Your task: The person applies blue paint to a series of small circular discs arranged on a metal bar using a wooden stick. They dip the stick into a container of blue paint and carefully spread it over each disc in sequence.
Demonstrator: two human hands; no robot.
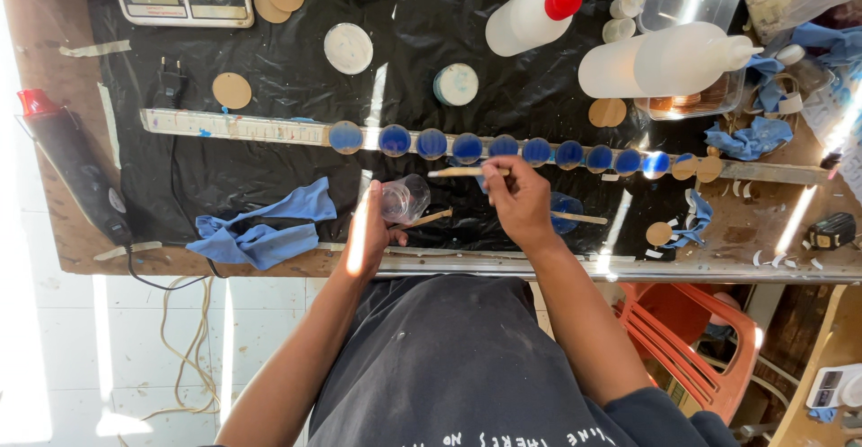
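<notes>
Wooden stick point(455, 172) end hides, perhaps pinched, inside right hand point(519, 197).

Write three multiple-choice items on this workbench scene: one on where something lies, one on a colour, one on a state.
1. Where does the blue cloth lie?
A. Left of the left hand
B. On the scale
C. On the orange chair

2. What colour is the cap of the tilted white bottle?
A. Green
B. Red
C. Black

3. How is the clear cup held?
A. Upright on the table
C. Stacked in a tub
B. Tipped on its side in the left hand

Answers: 1 A, the cloth sits near the table edge left of that hand. 2 B, the cap is bright red. 3 B, the cup is off the table, mouth sideways, while the right hand holds a wooden stick.
</notes>
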